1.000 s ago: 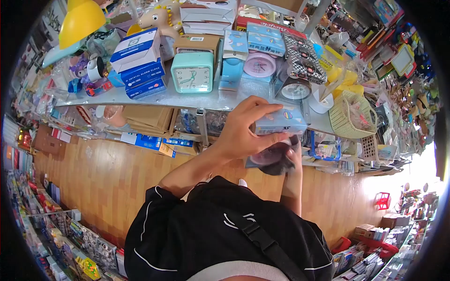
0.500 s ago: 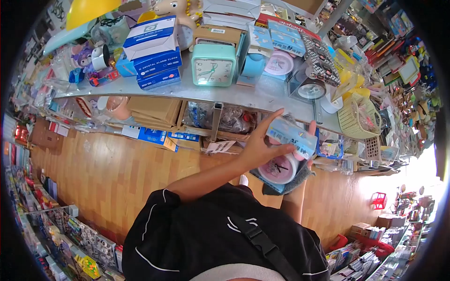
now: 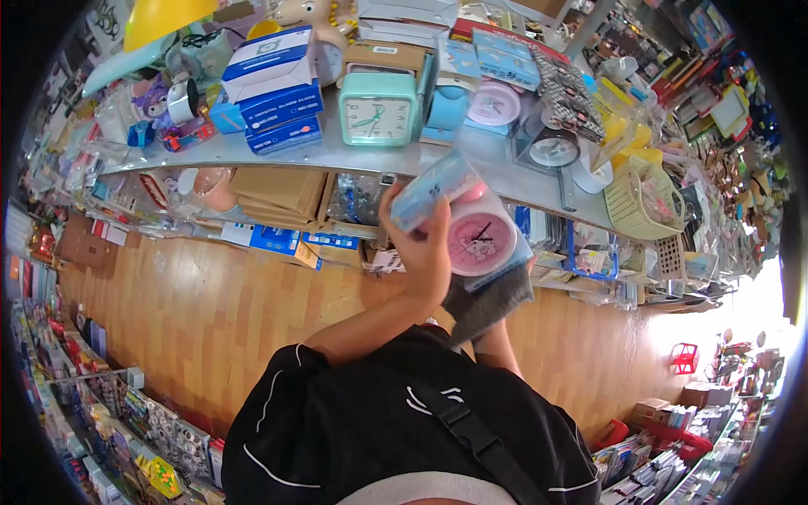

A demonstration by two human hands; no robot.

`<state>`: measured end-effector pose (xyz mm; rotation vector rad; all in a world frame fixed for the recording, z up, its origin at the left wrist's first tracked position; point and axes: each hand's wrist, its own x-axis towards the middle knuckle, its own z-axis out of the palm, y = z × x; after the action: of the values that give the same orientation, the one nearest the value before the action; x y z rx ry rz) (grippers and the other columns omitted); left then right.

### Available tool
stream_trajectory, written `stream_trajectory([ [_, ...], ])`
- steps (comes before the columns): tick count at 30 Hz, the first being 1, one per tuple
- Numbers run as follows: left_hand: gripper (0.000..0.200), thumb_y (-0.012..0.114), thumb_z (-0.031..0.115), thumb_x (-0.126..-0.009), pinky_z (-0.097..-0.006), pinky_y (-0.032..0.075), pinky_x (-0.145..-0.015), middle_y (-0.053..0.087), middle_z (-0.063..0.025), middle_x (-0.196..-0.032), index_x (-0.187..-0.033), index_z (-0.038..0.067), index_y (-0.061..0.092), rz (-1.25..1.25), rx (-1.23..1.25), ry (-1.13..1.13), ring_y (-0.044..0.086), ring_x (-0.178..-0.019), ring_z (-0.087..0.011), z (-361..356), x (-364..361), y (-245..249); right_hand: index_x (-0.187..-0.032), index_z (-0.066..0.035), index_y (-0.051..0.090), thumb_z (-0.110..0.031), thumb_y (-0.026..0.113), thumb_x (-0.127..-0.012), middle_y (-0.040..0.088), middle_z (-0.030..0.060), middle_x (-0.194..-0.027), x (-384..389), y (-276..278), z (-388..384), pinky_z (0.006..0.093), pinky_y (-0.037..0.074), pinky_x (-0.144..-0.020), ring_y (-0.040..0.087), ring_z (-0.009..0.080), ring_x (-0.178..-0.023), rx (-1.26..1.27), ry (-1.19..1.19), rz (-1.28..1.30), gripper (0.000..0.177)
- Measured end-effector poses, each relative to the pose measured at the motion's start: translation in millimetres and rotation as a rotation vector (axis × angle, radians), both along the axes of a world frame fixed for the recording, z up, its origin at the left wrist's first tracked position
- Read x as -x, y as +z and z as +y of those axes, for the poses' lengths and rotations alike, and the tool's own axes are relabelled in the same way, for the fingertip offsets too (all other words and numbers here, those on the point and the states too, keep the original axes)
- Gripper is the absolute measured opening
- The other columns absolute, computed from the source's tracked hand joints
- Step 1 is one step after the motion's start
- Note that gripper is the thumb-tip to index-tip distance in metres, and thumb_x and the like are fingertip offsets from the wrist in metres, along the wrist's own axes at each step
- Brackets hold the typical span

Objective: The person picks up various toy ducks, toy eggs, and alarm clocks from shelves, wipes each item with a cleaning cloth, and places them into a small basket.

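Note:
A pink-faced alarm clock (image 3: 481, 244) with a pale rim sits in a light-blue package in front of my torso, tilted. My left hand (image 3: 423, 240) grips the package's blue upper part (image 3: 436, 192), thumb on the near side. Below the clock, a grey cloth (image 3: 492, 305) lies against the package. My right hand (image 3: 495, 330) is under this cloth, its fingers mostly covered. On the shelf (image 3: 337, 162) behind stand a mint-green square alarm clock (image 3: 378, 111) and another round pale clock (image 3: 495, 103) in a blue package.
Stacked blue alarm clock boxes (image 3: 282, 109) stand on the shelf at left. At right are a black clock (image 3: 554, 150) and a cream basket (image 3: 644, 202). Flattened cardboard (image 3: 278, 195) lies beneath the shelf. A red stool (image 3: 684, 358) stands on the wooden floor.
The packaged clock has moved left and tilted, showing more of its face. My left hand shifted left with the package top. The grey cloth has moved to its lower side.

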<state>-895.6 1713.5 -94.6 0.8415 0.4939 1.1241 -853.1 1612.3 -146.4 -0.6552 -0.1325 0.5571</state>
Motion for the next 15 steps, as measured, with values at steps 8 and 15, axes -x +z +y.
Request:
stream_trajectory([
  [8, 0.087, 0.072, 0.025, -0.066, -0.0428, 0.037, -0.085, 0.029, -0.0237, -0.116, -0.122, 0.000, 0.010, -0.130, -1.115, 0.382, 0.039, -0.104, -0.0331, -26, -21, -33, -0.116, 0.001, 0.042, -0.043, 0.040, -0.087, 0.049, 0.0100, -0.111, -19, 11, -7, 0.0270, 0.038, -0.086, 0.050, 0.0187, -0.098, 0.151, -0.119, -0.013, 0.053],
  [15, 0.069, 0.075, 0.014, -0.062, -0.0396, 0.039, -0.081, 0.043, -0.0184, -0.106, -0.116, 0.005, 0.033, -0.045, -1.092, 0.372, 0.046, -0.097, -0.0321, 17, -65, 16, -0.116, -0.002, 0.044, -0.034, 0.042, -0.087, 0.055, 0.0033, -0.075, -53, 49, -25, 0.0269, 0.046, -0.062, 0.053, 0.0151, -0.068, 0.101, -0.093, 0.353, 0.044],
])
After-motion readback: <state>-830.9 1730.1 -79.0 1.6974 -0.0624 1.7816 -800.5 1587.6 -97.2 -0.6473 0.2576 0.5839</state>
